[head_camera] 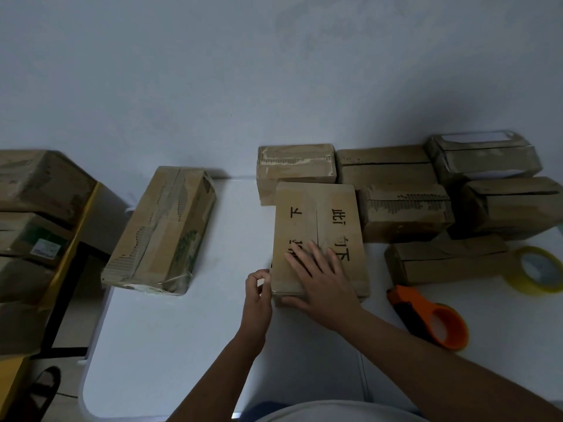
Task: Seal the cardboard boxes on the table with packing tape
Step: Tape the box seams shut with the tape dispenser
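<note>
Cardboard box (318, 236): right hand (323, 281) flat atop, left hand (258, 289) at edge.

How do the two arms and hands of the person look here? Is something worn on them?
Both forearms are bare up to the lower edge of the picture: no sleeves show. The left hand and the right hand wear no gloves, and I see no watch, ring or bracelet. A piece of light grey clothing shows at the bottom.

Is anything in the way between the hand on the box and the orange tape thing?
Nothing visible blocks it. The right hand lies flat on the printed box, and the orange tape dispenser lies to its right on the white table, with only bare tabletop between them. The yellow tape roll sits farther right.
</note>
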Demonstrator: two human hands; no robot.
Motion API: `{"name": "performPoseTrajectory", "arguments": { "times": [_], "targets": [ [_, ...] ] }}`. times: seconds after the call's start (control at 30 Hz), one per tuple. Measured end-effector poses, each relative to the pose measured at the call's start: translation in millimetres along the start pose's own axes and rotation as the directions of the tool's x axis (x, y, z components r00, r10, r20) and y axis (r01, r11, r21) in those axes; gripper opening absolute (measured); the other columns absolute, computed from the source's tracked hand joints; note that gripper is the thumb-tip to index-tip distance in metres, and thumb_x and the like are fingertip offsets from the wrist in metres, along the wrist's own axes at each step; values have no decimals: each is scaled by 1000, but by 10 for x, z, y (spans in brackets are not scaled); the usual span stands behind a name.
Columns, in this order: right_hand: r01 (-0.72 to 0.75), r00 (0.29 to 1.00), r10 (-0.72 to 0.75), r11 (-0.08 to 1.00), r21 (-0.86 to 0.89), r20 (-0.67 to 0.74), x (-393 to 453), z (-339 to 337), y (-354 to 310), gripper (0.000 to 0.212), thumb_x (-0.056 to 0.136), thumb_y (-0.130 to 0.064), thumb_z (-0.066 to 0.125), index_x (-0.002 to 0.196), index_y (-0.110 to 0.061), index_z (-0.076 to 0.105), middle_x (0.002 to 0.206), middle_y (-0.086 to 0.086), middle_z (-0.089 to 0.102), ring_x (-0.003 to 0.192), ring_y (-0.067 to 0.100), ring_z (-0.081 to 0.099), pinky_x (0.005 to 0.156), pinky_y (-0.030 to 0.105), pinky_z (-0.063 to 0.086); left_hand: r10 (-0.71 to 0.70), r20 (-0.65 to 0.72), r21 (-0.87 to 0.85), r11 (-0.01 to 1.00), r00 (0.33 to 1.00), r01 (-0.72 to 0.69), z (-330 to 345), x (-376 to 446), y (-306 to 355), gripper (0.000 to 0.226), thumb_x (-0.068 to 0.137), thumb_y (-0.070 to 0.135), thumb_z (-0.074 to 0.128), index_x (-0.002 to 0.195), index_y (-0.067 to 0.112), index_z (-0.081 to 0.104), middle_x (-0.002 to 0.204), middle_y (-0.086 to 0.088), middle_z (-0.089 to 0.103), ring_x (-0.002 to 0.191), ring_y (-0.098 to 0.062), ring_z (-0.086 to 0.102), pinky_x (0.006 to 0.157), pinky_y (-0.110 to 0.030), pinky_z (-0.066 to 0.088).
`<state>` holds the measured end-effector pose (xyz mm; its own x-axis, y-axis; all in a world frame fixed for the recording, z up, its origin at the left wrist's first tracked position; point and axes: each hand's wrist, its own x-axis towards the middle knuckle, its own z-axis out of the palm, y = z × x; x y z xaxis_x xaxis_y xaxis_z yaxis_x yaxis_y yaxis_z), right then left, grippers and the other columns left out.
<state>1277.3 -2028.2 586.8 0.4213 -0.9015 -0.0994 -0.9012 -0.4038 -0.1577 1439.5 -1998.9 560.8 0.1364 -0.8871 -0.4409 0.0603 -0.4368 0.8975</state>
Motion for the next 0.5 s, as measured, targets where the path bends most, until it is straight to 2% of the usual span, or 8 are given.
{"name": "performPoseTrajectory", "arguments": {
  "times": [0.03,0.1,0.17,0.23,0.33,0.4,0.5],
  "targets": [
    [-2,1000,2,1000,1,3,1,7,0,88,86,-80,17,155,-26,14,163,-3,9,150,26,4,119,52,10,-20,-7,9,1000,1000,20,34,-8,12,14,105,32,42,118,29,50,131,3,51,120,-19,53,102,-43,49],
    [-11,1000,11,1000,-4,6,3,17,-4,87,86,-80,18,155,-26,14,163,-3,10,150,26,4,119,53,11,-57,-19,13,998,998,58,79,-1,62,20,106,33,41,125,34,44,134,5,43,122,-16,51,92,-32,52],
    [-18,1000,18,1000,-16,6,8,13,-4,88,87,-80,17,155,-25,15,163,-3,10,150,26,5,119,53,11,-74,9,34,997,997,74,84,45,117,19,106,29,41,123,35,47,132,4,46,117,-13,53,79,-22,50],
    [-18,1000,18,1000,-24,3,3,3,2,88,87,-80,19,154,-24,17,163,-2,12,150,27,7,119,53,12,-81,4,130,988,997,80,52,103,168,16,105,24,43,116,30,53,130,1,52,109,-11,57,75,-21,48],
    [-11,1000,11,1000,-29,-1,-3,-7,19,88,86,-80,23,155,-24,17,163,-3,12,150,27,7,119,53,12,-54,-149,264,960,987,92,-48,67,217,16,102,22,49,108,19,64,117,0,65,99,-12,62,83,-28,51],
    [-15,1000,15,999,-30,-2,-3,-9,21,88,86,-80,23,155,-25,17,162,-3,12,150,26,6,119,53,13,-39,-208,258,962,977,94,-138,-27,250,23,101,26,49,101,19,71,102,2,73,97,-12,67,91,-34,53],
    [-18,1000,19,1000,-24,6,-5,-26,3,87,86,-79,20,154,-23,21,162,-2,16,149,27,10,118,53,15,-85,-78,160,982,993,96,-179,-173,371,27,101,28,51,98,22,77,97,5,76,96,-9,70,88,-26,55]
  ]
}}
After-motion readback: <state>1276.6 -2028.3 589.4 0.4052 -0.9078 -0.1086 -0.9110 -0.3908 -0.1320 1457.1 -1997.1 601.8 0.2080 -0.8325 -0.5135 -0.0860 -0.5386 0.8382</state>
